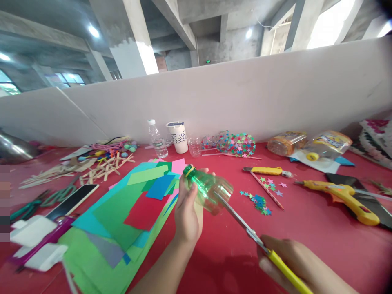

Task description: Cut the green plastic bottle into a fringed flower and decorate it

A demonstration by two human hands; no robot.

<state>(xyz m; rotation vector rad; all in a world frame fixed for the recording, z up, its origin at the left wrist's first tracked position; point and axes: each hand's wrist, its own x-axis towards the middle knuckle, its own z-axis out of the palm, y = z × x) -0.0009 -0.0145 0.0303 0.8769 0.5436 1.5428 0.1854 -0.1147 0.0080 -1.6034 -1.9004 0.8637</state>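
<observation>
My left hand point(188, 208) is wrapped around the neck end of a cut green plastic bottle point(210, 190), which is tilted with its open, wide end toward the right. A green cap with a yellow ring sits on the neck. In my right hand point(283, 255) is a pair of scissors point(243, 224) with a yellow handle, seen edge-on. The blade tips reach the bottle's cut end; whether they pinch the plastic, I cannot tell. Left of my left hand lies a pile of coloured paper sheets point(114, 214). Small star sequins point(259, 203) lie to the right of the bottle.
A yellow utility knife point(266, 170), a pencil point(268, 191) and a yellow glue gun point(346, 194) lie at right. Along the back stand a water bottle point(158, 141) and a white cup point(178, 138). A phone point(73, 200) and wooden sticks point(107, 168) lie left.
</observation>
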